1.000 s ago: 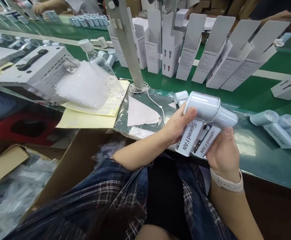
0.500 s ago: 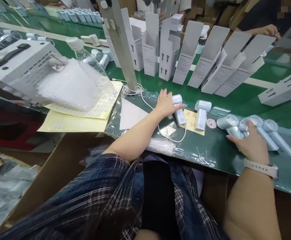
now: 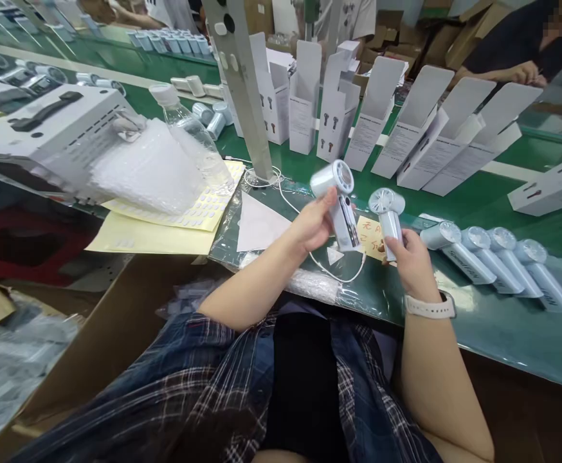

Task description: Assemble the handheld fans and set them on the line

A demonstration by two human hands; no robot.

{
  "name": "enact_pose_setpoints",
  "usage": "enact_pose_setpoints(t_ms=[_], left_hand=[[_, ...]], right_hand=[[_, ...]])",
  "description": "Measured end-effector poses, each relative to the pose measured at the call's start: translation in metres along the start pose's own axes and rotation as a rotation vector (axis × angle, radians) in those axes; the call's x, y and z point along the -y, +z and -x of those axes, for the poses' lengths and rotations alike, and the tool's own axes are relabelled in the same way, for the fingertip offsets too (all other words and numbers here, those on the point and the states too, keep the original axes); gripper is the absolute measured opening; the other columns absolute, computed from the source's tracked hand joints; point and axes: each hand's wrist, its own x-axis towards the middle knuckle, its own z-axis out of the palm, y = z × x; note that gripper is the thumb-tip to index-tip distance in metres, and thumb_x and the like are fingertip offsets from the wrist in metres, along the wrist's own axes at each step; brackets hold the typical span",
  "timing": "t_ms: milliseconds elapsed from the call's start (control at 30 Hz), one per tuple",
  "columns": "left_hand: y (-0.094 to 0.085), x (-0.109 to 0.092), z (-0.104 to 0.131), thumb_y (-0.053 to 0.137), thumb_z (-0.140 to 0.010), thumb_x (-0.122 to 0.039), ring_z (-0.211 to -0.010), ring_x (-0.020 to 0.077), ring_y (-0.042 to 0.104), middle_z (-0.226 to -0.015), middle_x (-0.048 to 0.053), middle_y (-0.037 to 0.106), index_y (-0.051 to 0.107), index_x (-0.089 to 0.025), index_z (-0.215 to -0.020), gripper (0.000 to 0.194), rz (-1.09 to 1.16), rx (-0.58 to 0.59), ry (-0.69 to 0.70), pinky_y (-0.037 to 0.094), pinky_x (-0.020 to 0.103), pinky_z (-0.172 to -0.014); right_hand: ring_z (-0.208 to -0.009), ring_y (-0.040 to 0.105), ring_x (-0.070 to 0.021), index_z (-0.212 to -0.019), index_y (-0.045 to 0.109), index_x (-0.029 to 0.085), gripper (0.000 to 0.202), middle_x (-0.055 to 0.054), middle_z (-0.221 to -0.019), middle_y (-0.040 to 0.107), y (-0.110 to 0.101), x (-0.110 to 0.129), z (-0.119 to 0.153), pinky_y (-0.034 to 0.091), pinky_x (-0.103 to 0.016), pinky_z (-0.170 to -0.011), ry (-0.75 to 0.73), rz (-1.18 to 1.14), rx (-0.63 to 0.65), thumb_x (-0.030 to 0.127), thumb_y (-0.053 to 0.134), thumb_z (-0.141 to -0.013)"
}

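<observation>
My left hand [image 3: 317, 222] is closed around a light blue handheld fan [image 3: 343, 218], which is tilted with its buttons or display facing up. Its round head points up and to the right. A second handheld fan [image 3: 386, 215] is gripped low on its handle by my right hand [image 3: 413, 260], which wears a pale watch. Between and below the fans lies a yellow note [image 3: 370, 236] with red handwriting. A white charging cable [image 3: 343, 280] curves across the table under my left hand, its plug end near the note. Several more handheld fans [image 3: 469, 260] lie in a row right of my right hand.
Upright white boxes [image 3: 382, 116] with raised flaps stand along the far side. A metal post [image 3: 245, 96] rises left of them. Yellow sticker sheets [image 3: 165, 231], a plastic bottle [image 3: 165, 96] and a white machine [image 3: 44, 122] sit at left. A co-worker's hands [image 3: 526, 74] show at far right.
My left hand has lifted a fan off the table. My right hand has moved left from the row and taken the fan that stood on the note; the row is now neatly lined up.
</observation>
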Motion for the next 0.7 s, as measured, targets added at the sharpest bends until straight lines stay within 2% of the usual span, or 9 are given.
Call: enact_pose_setpoints(t_ms=[67, 133, 167, 267, 367, 467, 567, 633, 700], left_hand=[[0.004, 0.013, 0.013, 0.093, -0.061, -0.072, -0.109, 0.0299, 0.072, -0.098, 0.010, 0.075, 0.070, -0.016, -0.100, 0.072, 0.071, 0.079, -0.135, 0.059, 0.044, -0.099], [0.005, 0.022, 0.024, 0.093, -0.054, -0.077, -0.114, 0.0335, 0.072, -0.100, 0.012, 0.077, 0.071, -0.015, -0.101, 0.081, 0.107, 0.135, -0.176, 0.059, 0.044, -0.099], [0.005, 0.024, 0.027, 0.092, -0.051, -0.079, -0.116, 0.0346, 0.071, -0.101, 0.012, 0.077, 0.071, -0.015, -0.102, 0.085, 0.116, 0.137, -0.168, 0.059, 0.044, -0.099], [0.002, 0.015, 0.032, 0.089, -0.047, -0.085, -0.119, 0.0350, 0.071, -0.102, 0.010, 0.079, 0.072, -0.018, -0.100, 0.088, 0.085, 0.036, -0.037, 0.058, 0.044, -0.101], [-0.004, -0.004, 0.034, 0.082, -0.053, -0.090, -0.125, 0.0351, 0.068, -0.106, 0.011, 0.078, 0.069, -0.019, -0.087, 0.080, -0.001, -0.016, 0.160, 0.058, 0.044, -0.103], [-0.008, -0.021, 0.038, 0.076, -0.059, -0.094, -0.128, 0.0359, 0.067, -0.111, 0.012, 0.077, 0.068, -0.019, -0.086, 0.080, -0.038, 0.012, 0.219, 0.058, 0.045, -0.101], [-0.011, -0.032, 0.045, 0.070, -0.059, -0.098, -0.125, 0.0360, 0.068, -0.111, 0.012, 0.077, 0.066, -0.021, -0.087, 0.083, 0.010, 0.039, 0.179, 0.059, 0.046, -0.097], [-0.013, -0.037, 0.050, 0.068, -0.058, -0.101, -0.119, 0.0357, 0.070, -0.108, 0.013, 0.077, 0.062, -0.021, -0.082, 0.084, 0.035, 0.070, 0.162, 0.060, 0.046, -0.094], [-0.013, -0.041, 0.055, 0.066, -0.057, -0.102, -0.114, 0.0349, 0.072, -0.106, 0.013, 0.076, 0.058, -0.021, -0.078, 0.084, 0.035, 0.087, 0.158, 0.061, 0.045, -0.090]], right_hand=[[-0.091, 0.070, -0.0295, -0.128, 0.056, 0.018, 0.057, -0.014, -0.112, 0.073, 0.002, 0.013, 0.021, 0.057, -0.043, -0.076, -0.047, -0.049, -0.009, 0.060, 0.059, -0.089], [-0.101, 0.068, -0.0307, -0.133, 0.056, 0.020, 0.062, -0.014, -0.120, 0.071, 0.005, 0.024, 0.037, 0.056, -0.044, -0.084, -0.124, -0.040, 0.002, 0.061, 0.065, -0.086], [-0.103, 0.067, -0.0304, -0.131, 0.058, 0.021, 0.058, -0.013, -0.121, 0.070, 0.006, 0.027, 0.042, 0.055, -0.044, -0.087, -0.153, -0.017, 0.017, 0.061, 0.062, -0.089], [-0.096, 0.065, -0.0297, -0.111, 0.064, 0.019, 0.044, -0.014, -0.105, 0.069, 0.010, 0.025, 0.044, 0.053, -0.043, -0.083, -0.133, 0.088, 0.034, 0.058, 0.046, -0.099], [-0.097, 0.063, -0.0340, -0.087, 0.058, 0.019, 0.030, -0.018, -0.096, 0.064, 0.022, 0.024, 0.041, 0.050, -0.044, -0.081, -0.095, 0.137, 0.015, 0.048, 0.054, -0.094], [-0.091, 0.066, -0.0295, -0.087, 0.059, 0.020, 0.021, -0.013, -0.091, 0.066, 0.039, 0.037, 0.053, 0.052, -0.040, -0.080, -0.195, 0.076, 0.167, 0.041, 0.055, -0.093], [-0.076, 0.069, -0.0225, -0.106, 0.068, 0.019, 0.032, -0.006, -0.082, 0.070, 0.046, 0.054, 0.076, 0.056, -0.035, -0.073, -0.268, -0.141, 0.410, 0.046, 0.052, -0.098], [-0.077, 0.071, -0.0217, -0.117, 0.074, 0.019, 0.039, -0.005, -0.083, 0.073, 0.043, 0.063, 0.087, 0.058, -0.034, -0.074, -0.246, -0.350, 0.533, 0.048, 0.057, -0.097], [-0.076, 0.072, -0.0219, -0.119, 0.077, 0.019, 0.041, -0.004, -0.082, 0.074, 0.039, 0.069, 0.091, 0.059, -0.035, -0.074, -0.184, -0.513, 0.584, 0.045, 0.067, -0.091]])
